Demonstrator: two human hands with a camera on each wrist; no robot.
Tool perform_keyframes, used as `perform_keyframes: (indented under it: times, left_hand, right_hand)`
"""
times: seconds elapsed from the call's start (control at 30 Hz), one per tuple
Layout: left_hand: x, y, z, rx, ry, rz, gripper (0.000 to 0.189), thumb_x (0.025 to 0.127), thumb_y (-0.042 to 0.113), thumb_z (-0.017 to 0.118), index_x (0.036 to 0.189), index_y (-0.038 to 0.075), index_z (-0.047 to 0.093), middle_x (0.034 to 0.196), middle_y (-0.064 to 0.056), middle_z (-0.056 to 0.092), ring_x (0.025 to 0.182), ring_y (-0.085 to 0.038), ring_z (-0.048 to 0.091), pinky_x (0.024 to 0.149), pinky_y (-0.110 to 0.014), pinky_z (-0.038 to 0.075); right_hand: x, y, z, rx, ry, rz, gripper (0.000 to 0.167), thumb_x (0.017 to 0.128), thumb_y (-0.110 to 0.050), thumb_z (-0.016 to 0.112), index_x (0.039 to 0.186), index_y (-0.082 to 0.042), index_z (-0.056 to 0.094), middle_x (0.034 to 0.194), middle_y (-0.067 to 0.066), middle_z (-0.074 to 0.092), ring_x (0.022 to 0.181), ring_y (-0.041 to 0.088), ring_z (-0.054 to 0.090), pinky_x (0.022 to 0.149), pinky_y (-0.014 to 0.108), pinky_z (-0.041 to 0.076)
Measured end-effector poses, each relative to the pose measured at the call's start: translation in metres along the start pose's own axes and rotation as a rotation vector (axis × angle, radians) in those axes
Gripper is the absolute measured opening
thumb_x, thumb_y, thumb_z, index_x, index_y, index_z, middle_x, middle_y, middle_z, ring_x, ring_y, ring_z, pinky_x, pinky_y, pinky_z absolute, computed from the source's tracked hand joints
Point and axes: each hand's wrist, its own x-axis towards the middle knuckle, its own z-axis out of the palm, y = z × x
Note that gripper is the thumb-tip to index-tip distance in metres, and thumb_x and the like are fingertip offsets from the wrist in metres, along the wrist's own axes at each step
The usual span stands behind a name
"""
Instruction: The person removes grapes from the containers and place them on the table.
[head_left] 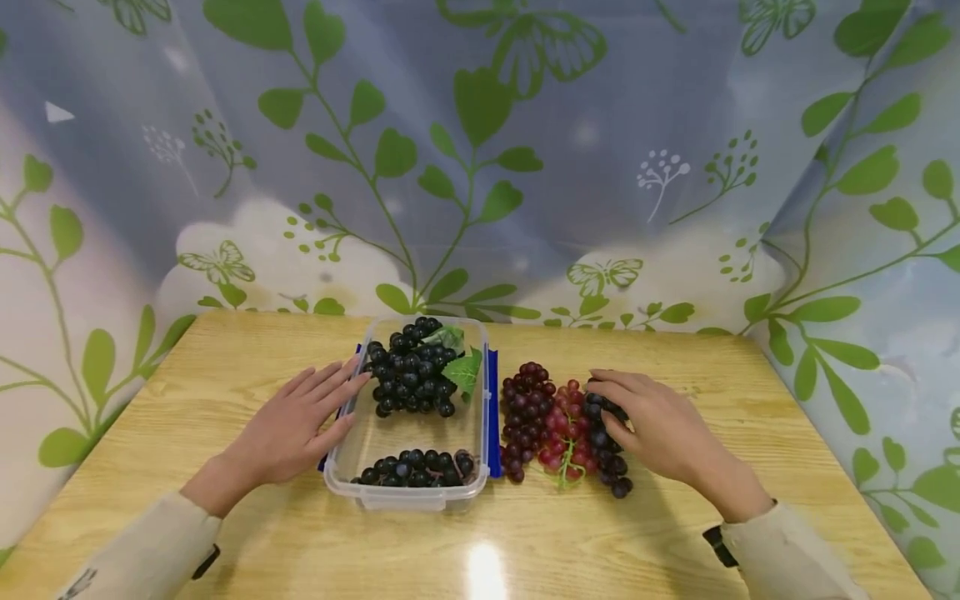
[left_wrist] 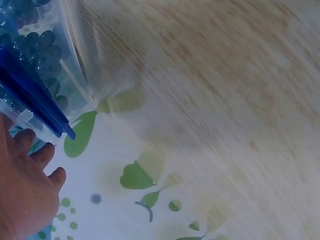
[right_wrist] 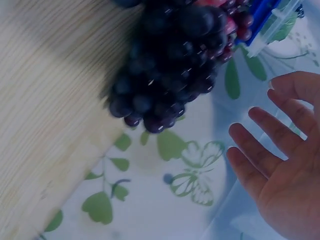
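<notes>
A clear plastic container (head_left: 408, 493) stands on the table with blue side clips (head_left: 492, 412). Inside lie a large bunch of black grapes (head_left: 408, 375) with green leaves at the back and a smaller black bunch (head_left: 412, 468) at the front. My left hand (head_left: 288, 425) is at the container's left side, fingers straight and reaching over the rim. To the right of the container lie dark red grapes (head_left: 525, 408), bright red grapes (head_left: 562, 425) and a blackish-purple bunch (head_left: 613, 468). Over that last bunch hovers my right hand (head_left: 660, 425), fingers relaxed and partly covering it; the right wrist view shows the fingers apart from the grapes (right_wrist: 165, 65).
The wooden table (head_left: 247, 358) reaches back to a curtain (head_left: 600, 208) printed with green leaves and butterflies, which also runs along both sides. Light glares off the tabletop near its front.
</notes>
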Motion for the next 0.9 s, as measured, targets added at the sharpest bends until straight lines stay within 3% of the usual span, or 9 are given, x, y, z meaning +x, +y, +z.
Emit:
perform_keyframes:
  times: [0.23,0.5,0.73,0.9]
  left_hand:
    - [0.002,-0.001,-0.002,0.038,0.004,0.024,0.058,0.100,0.034,0.049,0.152,0.018,0.029,0.157,-0.007,0.022,0.140,-0.030,0.024,0.112,-0.050,0.017]
    - [0.001,-0.004,-0.003,0.068,0.008,0.033,0.060,0.099,0.034,0.050,0.153,0.019,0.028,0.157,-0.007,0.020,0.142,-0.029,0.021,0.112,-0.050,0.017]
    - [0.001,-0.003,-0.002,0.077,0.032,0.047,0.059,0.099,0.033,0.051,0.151,0.016,0.032,0.156,-0.008,0.024,0.140,-0.030,0.023,0.110,-0.051,0.020]
    - [0.001,-0.002,-0.002,0.076,0.038,0.042,0.058,0.098,0.032,0.054,0.150,0.015,0.035,0.155,-0.008,0.026,0.139,-0.031,0.026,0.110,-0.052,0.020]
  right_hand:
    - [0.008,-0.019,0.000,0.007,0.038,-0.062,0.040,0.089,-0.017,0.067,0.128,-0.015,0.062,0.137,0.009,0.052,0.119,0.032,0.052,0.098,0.052,0.042]
    - [0.022,-0.045,-0.002,0.027,0.097,-0.153,0.037,0.091,-0.018,0.064,0.127,-0.015,0.063,0.135,0.007,0.053,0.119,0.027,0.053,0.090,0.047,0.049]
    - [0.034,-0.065,-0.003,0.044,0.081,-0.200,0.036,0.093,-0.020,0.060,0.129,-0.017,0.061,0.139,0.003,0.050,0.124,0.024,0.048,0.099,0.044,0.042]
    - [0.044,-0.079,0.002,0.076,0.103,-0.253,0.034,0.094,-0.020,0.060,0.128,-0.018,0.062,0.136,0.002,0.053,0.123,0.021,0.049,0.099,0.040,0.044]
